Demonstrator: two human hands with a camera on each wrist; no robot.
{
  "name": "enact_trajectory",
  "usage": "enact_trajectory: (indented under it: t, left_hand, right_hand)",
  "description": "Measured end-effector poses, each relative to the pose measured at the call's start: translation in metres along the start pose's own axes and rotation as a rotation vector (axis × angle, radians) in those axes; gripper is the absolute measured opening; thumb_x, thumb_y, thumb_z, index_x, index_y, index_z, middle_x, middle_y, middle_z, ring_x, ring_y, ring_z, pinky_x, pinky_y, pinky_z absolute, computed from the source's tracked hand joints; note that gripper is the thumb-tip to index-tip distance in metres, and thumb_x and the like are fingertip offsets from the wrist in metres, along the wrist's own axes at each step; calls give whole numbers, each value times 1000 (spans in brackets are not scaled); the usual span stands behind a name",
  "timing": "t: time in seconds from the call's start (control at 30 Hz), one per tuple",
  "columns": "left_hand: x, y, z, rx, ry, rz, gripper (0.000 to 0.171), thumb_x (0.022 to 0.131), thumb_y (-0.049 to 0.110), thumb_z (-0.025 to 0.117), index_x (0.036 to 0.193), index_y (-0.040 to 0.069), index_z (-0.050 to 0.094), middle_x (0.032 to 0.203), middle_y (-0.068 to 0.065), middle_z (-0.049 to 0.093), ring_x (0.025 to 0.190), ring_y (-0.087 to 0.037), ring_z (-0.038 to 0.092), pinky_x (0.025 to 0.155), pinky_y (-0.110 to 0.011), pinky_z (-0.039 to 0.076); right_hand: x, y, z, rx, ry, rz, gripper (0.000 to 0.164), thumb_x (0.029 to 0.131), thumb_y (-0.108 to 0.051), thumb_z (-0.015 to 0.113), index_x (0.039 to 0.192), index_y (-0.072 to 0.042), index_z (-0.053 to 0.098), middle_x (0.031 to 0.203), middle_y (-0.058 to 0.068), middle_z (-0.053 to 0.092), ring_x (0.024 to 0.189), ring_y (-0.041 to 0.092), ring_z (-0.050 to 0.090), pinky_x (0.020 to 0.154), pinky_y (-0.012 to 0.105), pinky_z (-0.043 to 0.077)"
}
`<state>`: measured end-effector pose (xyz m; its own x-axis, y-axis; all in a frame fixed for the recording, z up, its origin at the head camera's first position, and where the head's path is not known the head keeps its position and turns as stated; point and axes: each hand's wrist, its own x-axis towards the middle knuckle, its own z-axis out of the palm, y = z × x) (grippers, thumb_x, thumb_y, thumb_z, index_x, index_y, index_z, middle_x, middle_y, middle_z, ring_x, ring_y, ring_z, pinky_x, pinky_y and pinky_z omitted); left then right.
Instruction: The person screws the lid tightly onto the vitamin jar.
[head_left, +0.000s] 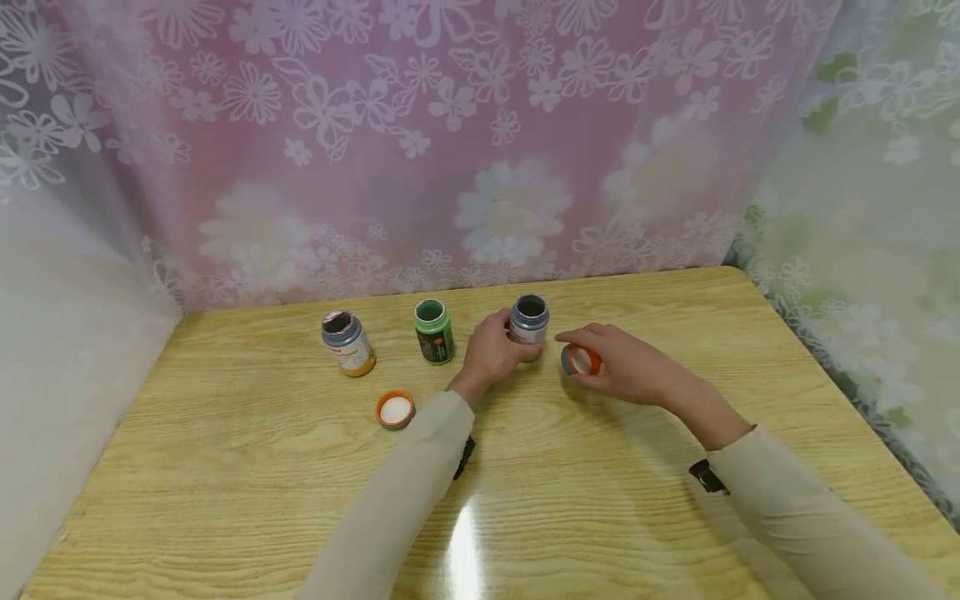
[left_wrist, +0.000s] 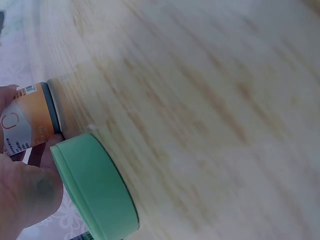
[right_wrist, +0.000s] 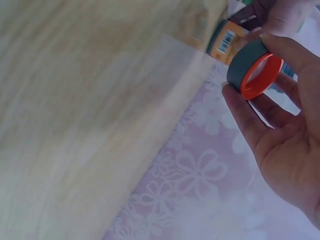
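Observation:
My left hand [head_left: 492, 352] grips an uncapped jar [head_left: 529, 321] with a grey neck, which stands upright near the table's back edge. Its orange-and-white label with a barcode shows in the left wrist view. To the right of the jar, my right hand [head_left: 628, 367] holds a grey screw lid [head_left: 580, 361] on its side between thumb and fingers. The lid's orange inner rim faces toward the palm in the right wrist view. A small gap separates lid and jar. Close to my left hand, a light green lid [left_wrist: 95, 185] shows in the left wrist view.
An uncapped green jar [head_left: 434, 340] stands left of my left hand. Farther left is another uncapped jar [head_left: 351, 348] with a grey neck. A grey lid [head_left: 395, 409] lies inside-up before them on the wooden table [head_left: 247, 467]. A floral curtain [head_left: 375, 167] hangs behind.

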<state>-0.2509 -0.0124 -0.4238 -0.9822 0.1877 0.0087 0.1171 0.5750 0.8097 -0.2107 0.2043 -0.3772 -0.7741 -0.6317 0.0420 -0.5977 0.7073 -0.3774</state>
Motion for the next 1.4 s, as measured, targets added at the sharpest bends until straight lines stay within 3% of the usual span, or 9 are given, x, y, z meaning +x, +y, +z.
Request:
enact_trajectory:
  t: [0.4,0.83,0.97,1.13,1.27,1.4]
  left_hand:
    - [-1,-5,2,-15,-9,-7,51,80,27,79,124,11,58,111,-3,62,98,-20,60,84,-36,49]
    - [0,-6,1,-26,-8,-1,50,80,27,79,123,11,58,112,-3,62,99,-20,59,85,-37,49]
    - [1,-6,1,-34,-9,-9,50,80,27,79,123,12,58,112,-3,62,100,-20,59,86,-37,48]
    - [0,-5,0,-26,-3,-9,51,80,27,80,123,12,58,112,-3,62,101,-20,60,86,-37,48]
    - [0,-3,0,-26,-6,-4,52,80,26,80,124,11,58,113,-3,62,102,-20,59,88,-37,48]
    - [1,-1,1,-16,-5,5,52,79,26,80,124,11,58,113,-3,62,102,-20,60,88,-37,48]
  right_hand:
    - [4,-6,-17,64,164,13,47,86,-25,74,127,-10,58,118,7,56,98,22,55,82,41,49]
    - [20,-14,-27,182,392,-4,46,86,-20,74,124,-3,56,109,8,57,94,23,55,86,46,50]
    - [27,-17,-27,285,426,33,47,86,-22,74,125,-4,56,106,7,58,94,21,56,87,43,51]
    - [39,-18,-27,493,473,121,51,87,-28,73,130,-8,53,118,7,55,107,21,55,90,39,49]
    - [47,-16,-24,607,506,114,51,88,-23,71,133,-8,52,129,10,49,113,24,53,92,36,48]
    - [54,-14,-20,664,541,90,49,89,-20,70,133,-8,54,129,11,48,111,24,53,91,30,48]
